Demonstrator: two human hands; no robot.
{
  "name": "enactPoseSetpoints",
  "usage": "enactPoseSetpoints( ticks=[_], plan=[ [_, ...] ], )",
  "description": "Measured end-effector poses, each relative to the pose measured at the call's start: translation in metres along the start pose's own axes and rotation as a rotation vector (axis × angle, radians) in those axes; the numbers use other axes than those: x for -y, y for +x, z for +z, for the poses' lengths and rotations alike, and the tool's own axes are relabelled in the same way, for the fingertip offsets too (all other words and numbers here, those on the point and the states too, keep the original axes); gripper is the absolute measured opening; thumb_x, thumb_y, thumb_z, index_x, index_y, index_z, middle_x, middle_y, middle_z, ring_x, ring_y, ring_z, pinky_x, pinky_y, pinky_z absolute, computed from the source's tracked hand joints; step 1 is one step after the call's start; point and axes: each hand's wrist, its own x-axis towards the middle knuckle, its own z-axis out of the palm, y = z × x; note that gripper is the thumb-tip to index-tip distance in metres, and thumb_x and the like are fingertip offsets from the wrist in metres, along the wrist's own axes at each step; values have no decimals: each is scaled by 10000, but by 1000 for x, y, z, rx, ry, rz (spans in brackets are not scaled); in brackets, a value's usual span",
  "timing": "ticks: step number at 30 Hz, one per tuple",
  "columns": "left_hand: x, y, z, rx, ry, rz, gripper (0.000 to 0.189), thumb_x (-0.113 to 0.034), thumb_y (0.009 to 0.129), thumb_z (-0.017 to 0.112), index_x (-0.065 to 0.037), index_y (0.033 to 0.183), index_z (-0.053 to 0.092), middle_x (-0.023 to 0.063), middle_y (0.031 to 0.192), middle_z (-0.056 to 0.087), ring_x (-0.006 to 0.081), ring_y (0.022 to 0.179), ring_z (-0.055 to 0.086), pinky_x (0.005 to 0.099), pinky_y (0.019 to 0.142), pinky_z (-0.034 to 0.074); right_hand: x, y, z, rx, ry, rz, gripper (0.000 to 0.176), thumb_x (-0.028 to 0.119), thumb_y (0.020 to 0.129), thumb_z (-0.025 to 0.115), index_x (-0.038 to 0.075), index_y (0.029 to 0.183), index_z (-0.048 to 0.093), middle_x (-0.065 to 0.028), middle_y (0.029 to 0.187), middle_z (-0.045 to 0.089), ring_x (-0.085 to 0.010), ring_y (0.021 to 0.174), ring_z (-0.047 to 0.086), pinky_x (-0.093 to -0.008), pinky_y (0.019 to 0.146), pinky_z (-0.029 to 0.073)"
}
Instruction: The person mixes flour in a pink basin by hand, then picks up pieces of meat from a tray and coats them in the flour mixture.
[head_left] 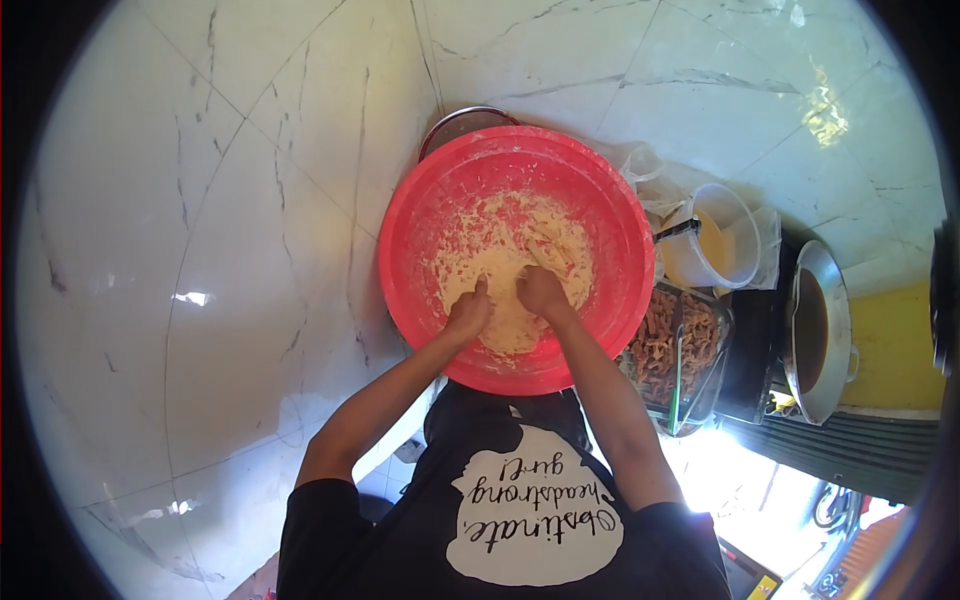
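A wide red basin (405, 215) holds a pale, crumbly flour mixture (505, 265), partly loose powder and partly clumps stuck to its sides. Both hands are down inside it, a short gap apart. My left hand (470, 308) has its thumb up and its fingers curled into the flour, their tips hidden. My right hand (542, 290) is closed, knuckles up, with its fingers in the mixture. Just beyond the right hand, a few pale strips (548, 245) coated in flour lie in the basin.
On the right stand a clear tub (742, 235) of yellowish liquid with a dark handle, a glass tray of browned fried pieces (665, 340) with green-handled tongs (677, 375), and a metal pan (835, 345) of brown oil. Marbled tile walls (250, 200) rise behind and left.
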Motion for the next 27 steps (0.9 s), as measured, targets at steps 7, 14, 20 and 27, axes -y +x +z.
enactPoseSetpoints(
  ticks=[7, 14, 20, 27],
  plan=[
    [-6, -2, -14, -210, 89, -2, 678, -513, 893, 179, 21, 926, 596, 242, 984, 581, 365, 990, 532, 427, 862, 379, 29, -26, 19, 475, -110, -280, 324, 264, 800, 487, -8, 907, 625, -233, 908, 604, -353, 873, 585, -410, 788, 456],
    [15, 22, 3, -114, -241, -148, 600, -462, 903, 216, 23, 1082, 521, 224, 1101, 539, 325, 1030, 529, 398, 863, 415, 11, -21, -33, 338, -111, -43, 393, 305, 825, 461, -47, 854, 635, -236, 830, 624, -323, 802, 620, -385, 760, 471],
    [5, 26, 56, -15, -570, -362, 555, -431, 910, 228, 8, 1163, 452, 168, 1079, 527, 258, 935, 561, 382, 776, 462, 10, -19, -4, 361, 94, 282, 365, 295, 800, 491, -28, 907, 622, -239, 981, 592, -330, 928, 583, -383, 769, 474],
    [-7, -6, 30, -198, -205, -109, 609, -448, 900, 233, 38, 1060, 563, 238, 983, 590, 313, 956, 559, 373, 851, 421, -8, -10, -2, 279, 533, 206, 321, 229, 812, 427, -47, 819, 591, -164, 739, 598, -257, 697, 629, -371, 577, 513]
  ],
)
